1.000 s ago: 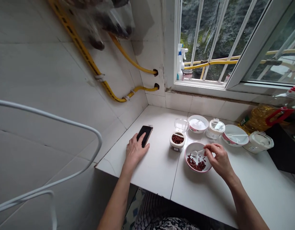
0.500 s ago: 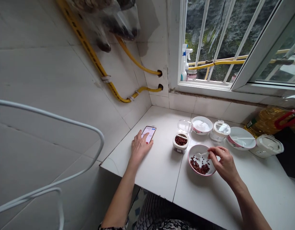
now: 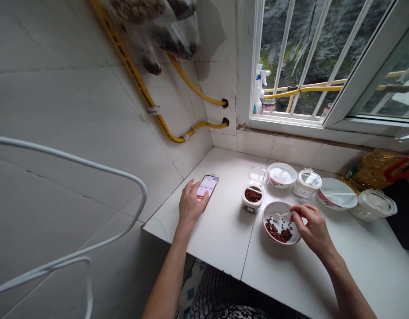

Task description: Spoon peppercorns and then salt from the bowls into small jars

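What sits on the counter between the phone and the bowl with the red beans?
In the head view, a small white jar of red beans with its clear lid flipped open stands between the phone and the bowl; otherwise bare counter.

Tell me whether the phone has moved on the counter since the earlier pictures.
No. The phone lies in the same spot by the counter's left edge, beside the spice jar; only its screen lit up.

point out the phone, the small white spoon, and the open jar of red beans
phone [image 3: 207, 186], head view, on its lit screen.
small white spoon [image 3: 279, 215], head view, on its bowl end.
open jar of red beans [image 3: 252, 196], head view, on the beans inside.
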A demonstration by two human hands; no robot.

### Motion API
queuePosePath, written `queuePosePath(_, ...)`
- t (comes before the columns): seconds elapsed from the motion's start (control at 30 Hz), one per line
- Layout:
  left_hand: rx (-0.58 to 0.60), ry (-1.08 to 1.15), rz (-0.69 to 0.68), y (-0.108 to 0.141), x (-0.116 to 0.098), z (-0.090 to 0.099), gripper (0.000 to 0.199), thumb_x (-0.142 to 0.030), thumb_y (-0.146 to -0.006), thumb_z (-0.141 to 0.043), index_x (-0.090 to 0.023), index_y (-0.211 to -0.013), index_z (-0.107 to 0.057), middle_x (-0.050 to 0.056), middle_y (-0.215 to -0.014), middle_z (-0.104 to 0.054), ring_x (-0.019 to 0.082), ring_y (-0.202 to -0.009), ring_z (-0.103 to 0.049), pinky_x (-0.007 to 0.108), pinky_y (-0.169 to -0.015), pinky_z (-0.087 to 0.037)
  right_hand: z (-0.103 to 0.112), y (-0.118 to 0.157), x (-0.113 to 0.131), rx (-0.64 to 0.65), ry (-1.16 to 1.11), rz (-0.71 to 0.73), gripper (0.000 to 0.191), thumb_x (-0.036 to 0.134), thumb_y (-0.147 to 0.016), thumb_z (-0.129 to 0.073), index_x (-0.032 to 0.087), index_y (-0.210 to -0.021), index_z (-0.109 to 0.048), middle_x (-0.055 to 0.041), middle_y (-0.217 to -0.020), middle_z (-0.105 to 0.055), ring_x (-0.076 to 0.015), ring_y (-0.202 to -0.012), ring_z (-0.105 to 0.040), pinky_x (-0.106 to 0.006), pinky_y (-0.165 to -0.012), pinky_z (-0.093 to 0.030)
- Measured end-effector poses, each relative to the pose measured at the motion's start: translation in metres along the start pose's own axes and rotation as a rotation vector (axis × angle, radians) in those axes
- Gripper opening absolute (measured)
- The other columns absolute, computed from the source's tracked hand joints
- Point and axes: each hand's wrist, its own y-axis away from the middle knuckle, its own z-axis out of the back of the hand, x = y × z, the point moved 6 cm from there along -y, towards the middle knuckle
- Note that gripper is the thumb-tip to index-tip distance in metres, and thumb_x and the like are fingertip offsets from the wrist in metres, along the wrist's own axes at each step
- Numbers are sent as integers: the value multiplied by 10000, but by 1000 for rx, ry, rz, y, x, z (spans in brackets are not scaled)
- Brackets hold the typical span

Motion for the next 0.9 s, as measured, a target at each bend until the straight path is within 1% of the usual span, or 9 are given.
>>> queuePosePath(0.07,-194,135,-121,15,-11,16,276,-246,-924,-513,-153,-1151,-640,145,-1189,-644,264,-1128,-617,395,-924,-555,-1,0,-1,3,8,1,164,288,-889,-498,265,-821,-645,-16,-662,-726,-258,-735,-669,-449,-824,-517)
queuePosePath(0.13,-281,255,-321,36,-34,25,208,-177,-933,-495,-166,-1081,-641,103,-1032,-683,213,-979,-664,323,-793,-581,-1,1,-1,3,16,3,164,286,-887,-500,264,-823,-649,-16,-666,-728,-256,-734,-667,-448,-830,-514)
queuePosePath(0.17,-283,320,-423,47,-49,27,207,-139,-929,-495,-166,-1079,-635,95,-1006,-688,201,-954,-671,306,-775,-581,-1,1,-1,1,19,5,163,284,-885,-501,264,-824,-651,-17,-667,-729,-255,-731,-667,-446,-831,-513)
queuePosePath(0.23,-234,364,-527,66,-79,27,229,-116,-919,-513,-194,-1105,-622,64,-1000,-696,169,-946,-675,269,-798,-580,-1,0,-2,0,28,7,161,280,-881,-504,262,-825,-654,-16,-668,-733,-252,-727,-669,-440,-830,-513)
queuePosePath(0.3,-126,440,-672,83,-113,24,300,-102,-912,-521,-191,-1190,-592,81,-1048,-688,173,-991,-669,280,-844,-580,-1,0,-1,-2,39,7,162,279,-880,-503,260,-826,-654,-14,-669,-735,-251,-732,-673,-434,-830,-514)
queuePosePath(0.4,-55,496,-758,100,-145,19,350,-173,-931,-537,-199,-1280,-541,114,-1151,-655,200,-1053,-655,315,-853,-592,0,0,1,-12,57,15,162,276,-882,-503,255,-830,-655,-11,-667,-737,-249,-728,-677,-432,-832,-514)
queuePosePath(0.5,12,564,-766,109,-157,8,368,-254,-943,-563,-191,-1303,-523,129,-1200,-623,205,-1059,-647,303,-819,-607,1,-1,5,-17,61,32,157,265,-888,-502,251,-838,-650,-7,-645,-731,-247,-705,-677,-437,-838,-513)
queuePosePath(0.67,89,581,-755,117,-156,-10,373,-265,-945,-570,-213,-1312,-530,121,-1227,-607,204,-1079,-639,310,-822,-614,-4,1,12,24,33,66,150,244,-899,-500,251,-835,-636,2,-649,-730,-230,-669,-677,-446,-875,-506)
queuePosePath(0.9,110,544,-756,119,-156,-14,316,-224,-946,-549,-212,-1261,-573,124,-1280,-575,193,-1075,-636,279,-790,-620,-10,4,16,150,-107,0,176,279,-923,-488,253,-816,-626,26,-610,-719,-211,-642,-668,-450,-935,-486)
